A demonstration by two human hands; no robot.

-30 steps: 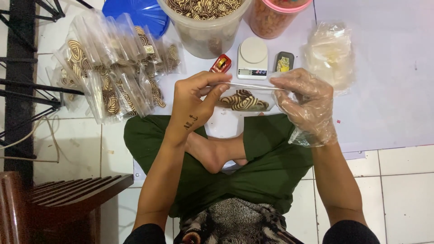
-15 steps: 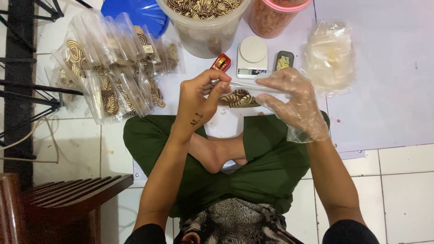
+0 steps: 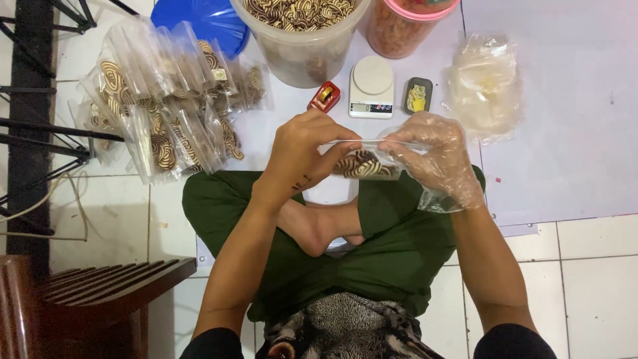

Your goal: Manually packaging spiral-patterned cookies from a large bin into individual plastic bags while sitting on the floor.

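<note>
Both my hands pinch the small clear bag of swirl-patterned cookies (image 3: 364, 163) above my lap: left hand (image 3: 302, 149) bare, gloved right hand (image 3: 435, 156) closer than a second ago, fingers closing along the bag's top edge, sealing nearly begun.

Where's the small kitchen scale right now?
In the head view the white kitchen scale sits on the floor sheet just beyond the hands, between the red tape dispenser on its left and a small dark tray on its right.

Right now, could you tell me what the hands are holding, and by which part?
A small clear bag of swirl-patterned cookies, held by its top edge: left hand at one end, plastic-gloved right hand at the other.
</note>
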